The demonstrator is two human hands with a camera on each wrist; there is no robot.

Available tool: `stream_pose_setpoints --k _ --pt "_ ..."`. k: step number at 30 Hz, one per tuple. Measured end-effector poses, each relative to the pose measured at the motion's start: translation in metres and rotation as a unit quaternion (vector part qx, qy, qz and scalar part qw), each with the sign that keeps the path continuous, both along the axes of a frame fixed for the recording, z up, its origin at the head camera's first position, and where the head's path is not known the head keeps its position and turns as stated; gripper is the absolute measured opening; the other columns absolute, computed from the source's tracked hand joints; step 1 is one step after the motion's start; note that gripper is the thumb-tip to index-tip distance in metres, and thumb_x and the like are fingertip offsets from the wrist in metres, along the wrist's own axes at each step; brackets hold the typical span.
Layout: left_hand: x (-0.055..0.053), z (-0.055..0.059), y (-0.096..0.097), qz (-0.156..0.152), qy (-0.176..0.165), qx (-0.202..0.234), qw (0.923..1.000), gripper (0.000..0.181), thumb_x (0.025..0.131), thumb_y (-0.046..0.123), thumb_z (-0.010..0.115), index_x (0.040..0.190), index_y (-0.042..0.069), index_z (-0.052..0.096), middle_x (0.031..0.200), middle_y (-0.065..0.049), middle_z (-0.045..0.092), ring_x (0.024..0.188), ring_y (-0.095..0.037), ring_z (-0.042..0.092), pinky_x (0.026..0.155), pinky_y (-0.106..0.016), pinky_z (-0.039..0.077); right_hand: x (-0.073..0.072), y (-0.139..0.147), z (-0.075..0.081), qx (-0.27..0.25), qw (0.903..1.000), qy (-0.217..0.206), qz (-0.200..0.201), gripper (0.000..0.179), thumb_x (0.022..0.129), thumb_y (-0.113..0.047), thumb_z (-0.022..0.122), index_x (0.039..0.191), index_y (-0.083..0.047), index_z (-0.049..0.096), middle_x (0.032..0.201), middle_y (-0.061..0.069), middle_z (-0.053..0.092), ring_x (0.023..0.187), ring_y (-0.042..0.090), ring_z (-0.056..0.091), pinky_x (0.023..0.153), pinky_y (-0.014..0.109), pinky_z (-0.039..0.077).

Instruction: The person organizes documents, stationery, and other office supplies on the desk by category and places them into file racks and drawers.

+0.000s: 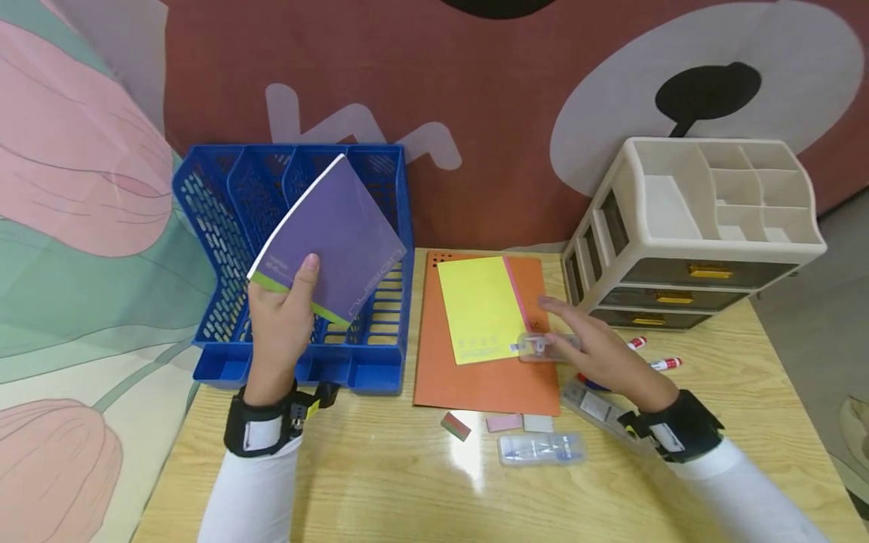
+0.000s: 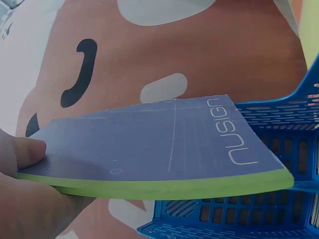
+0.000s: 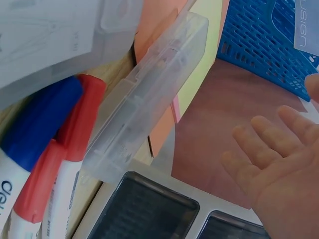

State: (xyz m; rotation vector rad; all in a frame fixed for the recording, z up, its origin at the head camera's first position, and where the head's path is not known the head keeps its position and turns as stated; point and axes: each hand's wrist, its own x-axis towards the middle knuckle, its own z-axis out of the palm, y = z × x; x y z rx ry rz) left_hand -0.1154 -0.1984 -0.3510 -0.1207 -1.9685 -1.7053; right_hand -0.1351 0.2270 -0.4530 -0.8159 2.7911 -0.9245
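Observation:
My left hand (image 1: 281, 332) grips a purple notebook (image 1: 342, 234) by its lower left corner, thumb on the cover. The notebook tilts above the blue file rack (image 1: 216, 234), its green spine showing in the left wrist view. Over the table's right half, my right hand (image 1: 604, 351) has its fingers extended and its palm bare in the right wrist view. Those fingertips overlap a small clear plastic case (image 1: 543, 347) in the head view. Under that case lie a yellow notebook (image 1: 478, 309) and a larger orange folder (image 1: 441, 377).
A cream drawer organizer (image 1: 733, 247) stands at the back right. Markers (image 1: 665, 363) and a translucent box (image 1: 597, 407) lie by my right wrist. Toward the front are a clear pen case (image 1: 543, 449), a pink eraser (image 1: 504, 422), a white eraser (image 1: 538, 423) and a two-coloured eraser (image 1: 455, 426).

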Motion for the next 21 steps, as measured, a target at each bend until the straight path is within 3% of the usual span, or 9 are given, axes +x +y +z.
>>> stream_pose_setpoints --k 5,11,17,21 --pt "0.002 0.002 -0.005 -0.008 0.003 0.008 0.9999 0.035 0.106 0.017 0.057 0.138 0.005 0.063 0.113 0.001 0.075 0.091 -0.013 0.077 0.074 -0.024 0.063 0.003 0.001 -0.002 0.008 0.9999 -0.008 0.002 0.06 0.103 -0.018 0.063 0.158 -0.01 0.039 0.162 0.017 0.043 0.146 0.042 0.045 0.114 0.063 0.041" --pt "0.001 -0.001 -0.006 0.005 -0.013 0.022 0.9997 0.035 0.106 0.02 0.058 0.137 0.006 0.064 0.113 0.001 0.075 0.092 -0.013 0.077 0.075 -0.025 0.063 0.007 0.001 -0.004 0.014 0.9999 -0.001 0.009 0.061 0.103 -0.019 0.063 0.159 -0.014 0.038 0.162 0.015 0.043 0.145 0.042 0.046 0.112 0.064 0.043" --pt "-0.014 -0.01 -0.001 0.035 -0.044 -0.003 0.9984 0.035 0.106 0.026 0.058 0.133 0.006 0.067 0.112 -0.014 0.075 0.087 -0.012 0.076 0.072 -0.024 0.063 0.009 0.004 -0.002 0.027 0.9996 0.009 0.002 0.064 0.103 -0.021 0.064 0.16 -0.014 0.037 0.164 0.015 0.04 0.147 0.041 0.043 0.112 0.064 0.042" --pt "-0.023 -0.019 0.003 0.044 -0.062 -0.026 0.9967 0.038 0.107 0.028 0.055 0.13 0.0 0.067 0.112 -0.023 0.074 0.085 -0.012 0.075 0.071 -0.022 0.062 0.009 0.005 -0.002 0.033 0.9991 0.025 0.008 0.066 0.102 -0.017 0.065 0.16 -0.011 0.036 0.165 0.016 0.037 0.148 0.043 0.041 0.113 0.065 0.04"
